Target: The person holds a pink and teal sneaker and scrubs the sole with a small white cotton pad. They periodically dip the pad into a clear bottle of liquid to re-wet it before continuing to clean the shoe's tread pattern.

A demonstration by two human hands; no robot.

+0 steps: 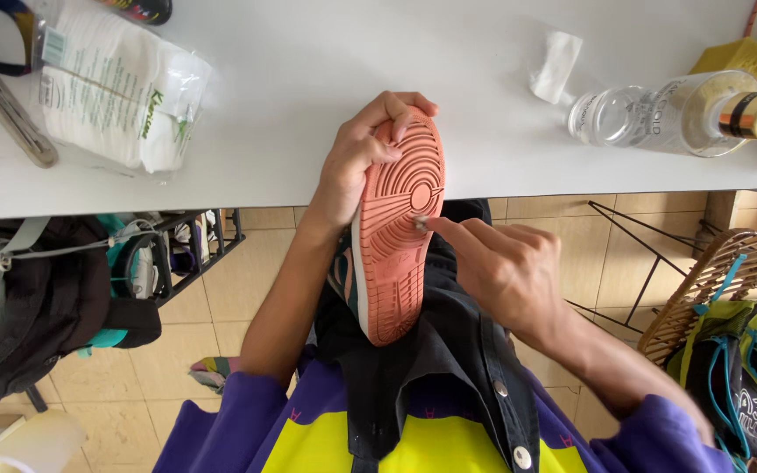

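Here the left hand (352,166) hides the upturned sneaker's (396,236) toe.

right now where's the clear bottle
In the head view the clear bottle lies on its side at the right end of the white table, just right of a small white pad and above the wicker basket.

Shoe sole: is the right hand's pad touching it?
Touching. The head view shows the right hand pressing a small white pad against the orange sole with a fingertip, no gap visible. The left hand wraps the shoe's toe end.
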